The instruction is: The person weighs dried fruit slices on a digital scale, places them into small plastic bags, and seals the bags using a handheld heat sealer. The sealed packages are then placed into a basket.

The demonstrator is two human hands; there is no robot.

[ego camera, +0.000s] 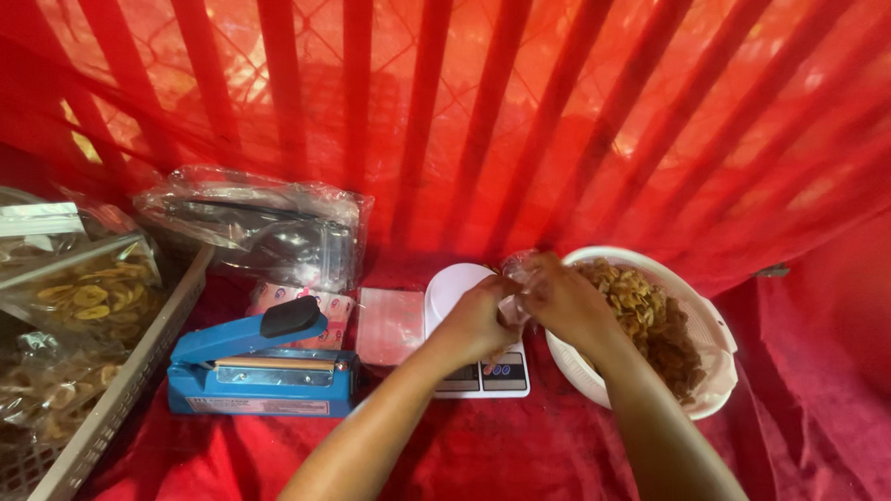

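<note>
Head view, both hands, left [478, 320], right [557, 297], pinching clear bag [516, 271] over scale [461, 289], beside basket rim [715, 320]

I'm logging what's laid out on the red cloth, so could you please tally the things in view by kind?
Blue heat sealer: 1
White kitchen scale: 1
White basket of brown chips: 1
Stack of clear bags: 1
Small clear bag in the left hand and right hand: 1
Grey crate of packed chips: 1
Total: 6
</note>
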